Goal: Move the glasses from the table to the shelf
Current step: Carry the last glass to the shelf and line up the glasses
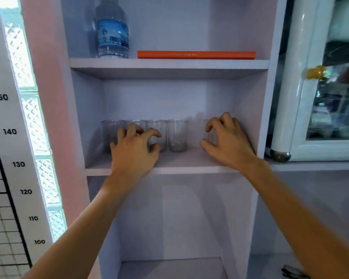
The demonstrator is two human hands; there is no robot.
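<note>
Several clear drinking glasses (177,135) stand in a row at the back of the middle shelf (189,169) of a pale cabinet. My left hand (134,153) hovers in front of the second and third glasses, fingers curled and apart, with nothing gripped that I can see. My right hand (228,139) is at the right end of the shelf, near the cabinet wall. Its thumb and fingers curl around another clear glass (212,136), which is mostly hidden by the hand and stands apart from the row.
A water bottle (112,31) and a flat orange book (195,54) lie on the upper shelf. The lower compartment (169,218) is open below. A white glass-door cabinet (320,97) stands at the right, and a height chart (8,137) hangs at the left.
</note>
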